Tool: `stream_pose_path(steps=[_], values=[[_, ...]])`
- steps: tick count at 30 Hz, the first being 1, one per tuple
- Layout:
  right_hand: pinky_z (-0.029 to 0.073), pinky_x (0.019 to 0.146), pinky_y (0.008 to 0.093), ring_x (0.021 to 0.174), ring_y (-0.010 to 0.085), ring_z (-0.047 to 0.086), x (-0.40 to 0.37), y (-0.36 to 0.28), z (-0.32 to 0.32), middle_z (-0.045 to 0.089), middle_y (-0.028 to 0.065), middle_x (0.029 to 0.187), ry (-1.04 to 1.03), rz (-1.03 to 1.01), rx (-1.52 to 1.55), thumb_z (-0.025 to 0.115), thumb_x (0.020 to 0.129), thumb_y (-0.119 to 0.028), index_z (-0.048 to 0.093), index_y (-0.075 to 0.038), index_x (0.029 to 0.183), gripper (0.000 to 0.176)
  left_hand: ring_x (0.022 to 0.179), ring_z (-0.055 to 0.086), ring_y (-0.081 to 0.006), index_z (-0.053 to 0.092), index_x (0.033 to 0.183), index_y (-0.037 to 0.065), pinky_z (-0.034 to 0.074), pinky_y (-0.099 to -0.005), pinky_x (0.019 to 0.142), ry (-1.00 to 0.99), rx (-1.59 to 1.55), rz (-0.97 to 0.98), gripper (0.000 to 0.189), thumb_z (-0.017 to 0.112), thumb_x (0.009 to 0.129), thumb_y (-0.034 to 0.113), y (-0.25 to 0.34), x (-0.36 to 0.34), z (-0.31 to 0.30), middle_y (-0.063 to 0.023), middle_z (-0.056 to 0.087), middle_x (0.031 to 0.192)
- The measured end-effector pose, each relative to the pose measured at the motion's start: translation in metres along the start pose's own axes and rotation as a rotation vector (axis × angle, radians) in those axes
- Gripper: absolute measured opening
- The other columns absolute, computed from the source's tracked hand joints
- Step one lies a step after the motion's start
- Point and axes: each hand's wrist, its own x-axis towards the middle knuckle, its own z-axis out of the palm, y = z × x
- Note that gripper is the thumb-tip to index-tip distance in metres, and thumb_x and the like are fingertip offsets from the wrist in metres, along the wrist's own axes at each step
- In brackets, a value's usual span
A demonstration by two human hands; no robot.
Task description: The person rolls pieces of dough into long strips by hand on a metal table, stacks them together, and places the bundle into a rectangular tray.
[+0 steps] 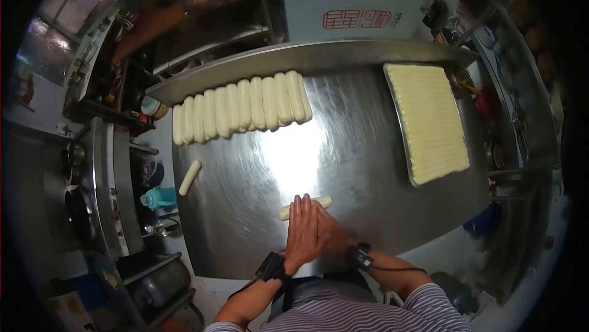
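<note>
A short roll of pale dough (pixel 323 202) lies on the steel tabletop (pixel 245 227) near the front edge. My left hand (pixel 302 237) rests on it with straight fingers held flat. Partly beneath and beside it, my right hand (pixel 332 235) also reaches over the dough, its fingers stretched out and partly hidden by the left. Both hands are open, and they cover the middle of the roll. Another single dough roll (pixel 190 178) lies at the left of the table. Behind it, a row of several longer dough rolls (pixel 239 106) sits side by side along the back.
At the right stands a tray (pixel 405 142) filled with dough strips packed together. A raised steel edge (pixel 343 54) runs along the back, with a white freezer (pixel 362 13) beyond. Left of the table are a turquoise jug (pixel 161 197) and shelves. Dark bands circle both wrists.
</note>
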Motion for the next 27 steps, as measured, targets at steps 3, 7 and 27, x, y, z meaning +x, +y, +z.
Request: stream_pose_path(steps=[3, 7, 27], values=[[0.022, 0.128, 0.0542, 0.153, 0.0408, 0.036, 0.054, 0.020, -0.004, 0.042, 0.0266, 0.160, -0.040, -0.001, -0.067, 0.064, 0.092, -0.028, 0.043, 0.007, 0.153, 0.074, 0.155, 0.016, -0.0580, 0.031, 0.153, -0.021, 0.011, -0.0602, 0.128, 0.011, 0.391, -0.033, 0.089, 0.056, 0.102, 0.048, -0.044, 0.050, 0.003, -0.0433, 0.025, 0.162], [0.021, 0.128, 0.0564, 0.154, 0.0403, 0.034, 0.096, 0.045, -0.007, 0.043, 0.0283, 0.160, -0.136, 0.080, -0.317, 0.069, 0.088, -0.043, 0.046, 0.008, 0.150, 0.084, 0.155, 0.022, -0.0526, 0.034, 0.154, -0.017, 0.012, -0.0588, 0.129, 0.046, 0.424, -0.072, 0.090, 0.050, 0.101, 0.053, -0.061, 0.101, -0.026, -0.0404, 0.031, 0.161], [0.026, 0.128, 0.0516, 0.155, 0.0415, 0.031, -0.034, -0.010, -0.029, 0.039, 0.0253, 0.162, -0.378, 0.221, -0.394, 0.074, 0.085, -0.065, 0.045, 0.002, 0.154, 0.100, 0.153, 0.016, -0.0614, 0.043, 0.158, 0.002, 0.011, -0.0677, 0.125, -0.289, 0.499, -0.178, 0.082, 0.065, 0.096, 0.050, -0.034, -0.054, -0.047, -0.0394, 0.027, 0.163]])
